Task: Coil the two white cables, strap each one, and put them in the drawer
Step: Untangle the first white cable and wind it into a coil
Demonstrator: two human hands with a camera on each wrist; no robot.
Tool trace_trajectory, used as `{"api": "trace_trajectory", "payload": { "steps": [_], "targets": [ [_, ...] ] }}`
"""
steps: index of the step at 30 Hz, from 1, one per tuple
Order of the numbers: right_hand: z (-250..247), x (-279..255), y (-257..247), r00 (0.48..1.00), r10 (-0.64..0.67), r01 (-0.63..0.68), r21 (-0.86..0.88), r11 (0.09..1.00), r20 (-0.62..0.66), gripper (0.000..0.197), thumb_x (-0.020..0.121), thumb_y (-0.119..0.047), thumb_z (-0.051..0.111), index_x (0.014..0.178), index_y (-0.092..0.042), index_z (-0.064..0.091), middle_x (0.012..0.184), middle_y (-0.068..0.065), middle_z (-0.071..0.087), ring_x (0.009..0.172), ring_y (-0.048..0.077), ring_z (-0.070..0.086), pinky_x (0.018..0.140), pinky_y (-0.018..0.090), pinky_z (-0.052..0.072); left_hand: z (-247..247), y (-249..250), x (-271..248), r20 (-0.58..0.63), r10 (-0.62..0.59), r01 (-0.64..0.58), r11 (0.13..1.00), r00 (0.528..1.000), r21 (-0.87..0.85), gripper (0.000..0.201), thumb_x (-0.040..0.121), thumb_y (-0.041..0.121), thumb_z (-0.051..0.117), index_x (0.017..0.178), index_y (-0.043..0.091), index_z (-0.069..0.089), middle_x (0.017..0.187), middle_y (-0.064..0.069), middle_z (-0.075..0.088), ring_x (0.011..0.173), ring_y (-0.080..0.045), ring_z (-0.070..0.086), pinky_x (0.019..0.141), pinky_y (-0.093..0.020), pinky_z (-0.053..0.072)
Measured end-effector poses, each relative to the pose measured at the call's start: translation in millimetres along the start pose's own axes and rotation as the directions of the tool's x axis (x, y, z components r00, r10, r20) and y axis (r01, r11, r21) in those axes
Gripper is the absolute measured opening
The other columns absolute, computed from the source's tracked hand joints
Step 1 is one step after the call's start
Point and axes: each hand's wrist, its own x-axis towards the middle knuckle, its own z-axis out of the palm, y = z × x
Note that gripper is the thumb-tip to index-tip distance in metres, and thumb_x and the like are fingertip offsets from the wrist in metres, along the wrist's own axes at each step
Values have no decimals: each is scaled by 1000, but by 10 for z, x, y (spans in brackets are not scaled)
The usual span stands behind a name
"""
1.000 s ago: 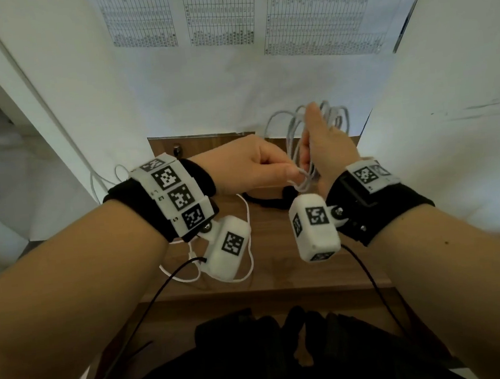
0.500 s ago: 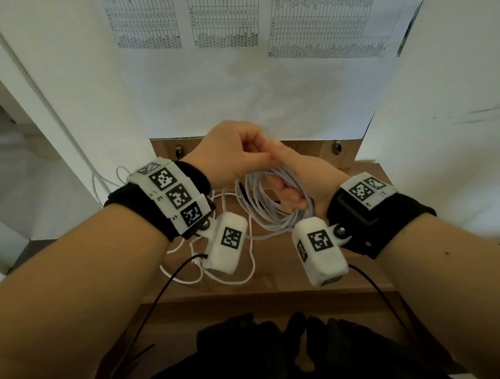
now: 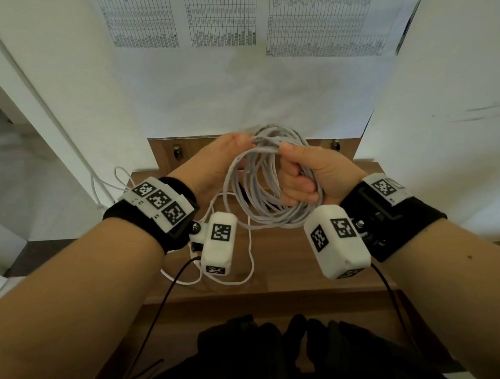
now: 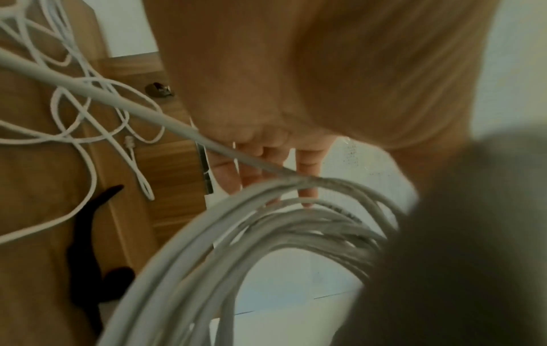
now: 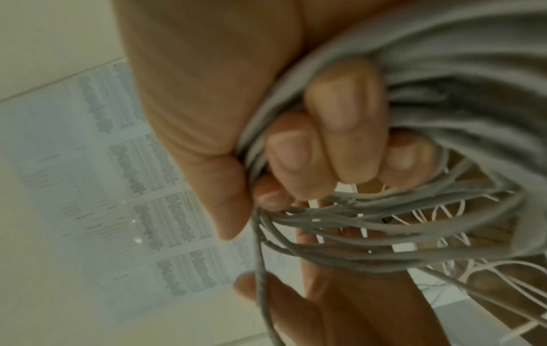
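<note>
My right hand [image 3: 295, 182] grips a coil of grey-white cable [image 3: 263, 215] in its fist, held up over the wooden table [image 3: 283, 272]; its curled fingers [image 5: 340, 131] wrap the bundled loops [image 5: 444, 234]. My left hand [image 3: 246, 139] is at the top of the coil and pinches the running strand [image 4: 165, 117], which crosses its fingers [image 4: 308, 163]. The second cable [image 3: 250, 258], thin and white, lies loose and tangled on the table [image 4: 89, 131]. A black strap [image 4: 85, 234] lies on the wood beside it.
The small table sits in a narrow bay between white walls, under printed sheets [image 3: 221, 13] on the back wall. A wooden back board with screws [image 3: 178, 151] rises behind it. Dark cloth [image 3: 272, 356] lies below the front edge. Thin black leads hang from both wrists.
The coil turned from upright to lower and facing me, now gripped in my right fist. My left hand moved from the coil's near side up to its top with the strand.
</note>
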Motion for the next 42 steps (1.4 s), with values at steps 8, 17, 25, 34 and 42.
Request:
{"api": "trace_trajectory", "payload": {
  "steps": [8, 17, 25, 34, 42],
  "targets": [
    [7, 3, -74, 997, -72, 69, 89, 994, 27, 40, 91, -35, 50, 57, -15, 49, 38, -2, 36, 30, 12, 31, 50, 30, 37, -49, 115, -40, 68, -86, 81, 993, 994, 81, 71, 75, 9, 68, 140, 5, 39, 133, -26, 51, 120, -36, 54, 106, -53, 40],
    [135, 27, -117, 950, -82, 33, 166, 986, 302, 40, 92, -34, 48, 58, -14, 52, 38, -4, 41, 31, 9, 36, 51, 29, 37, -16, 19, -76, -23, -120, 113, 975, 993, -189, 70, 76, 9, 69, 135, -13, 38, 131, -38, 41, 117, -44, 47, 106, -57, 37],
    [90, 71, -167, 965, -94, 46, 195, 980, 246, 39, 91, -34, 51, 58, -14, 53, 38, -3, 40, 31, 11, 37, 52, 28, 42, 99, 109, -81, -145, -26, -2, 981, 989, -192, 12, 92, 7, 55, 80, 6, 55, 59, -5, 55, 56, -17, 58, 66, -34, 56],
    [-24, 28, -86, 982, -16, 13, -16, 1000, -188, 14, 79, -18, 60, 78, -4, 57, 72, 12, 69, 68, 23, 69, 68, 34, 59, 98, 97, -11, -248, 30, 20, 980, 968, 197, 11, 96, 12, 54, 86, 11, 51, 58, -4, 48, 53, -16, 52, 60, -27, 56],
    [-72, 116, -25, 911, -161, -46, -484, 874, -378, 45, 78, 4, 70, 116, -15, 55, 97, 14, 67, 83, 28, 69, 74, 42, 60, 53, 160, 51, -142, 34, 81, 683, 989, 726, 14, 95, 29, 56, 96, 15, 57, 68, 4, 59, 58, -11, 61, 53, -16, 47]
  ]
}}
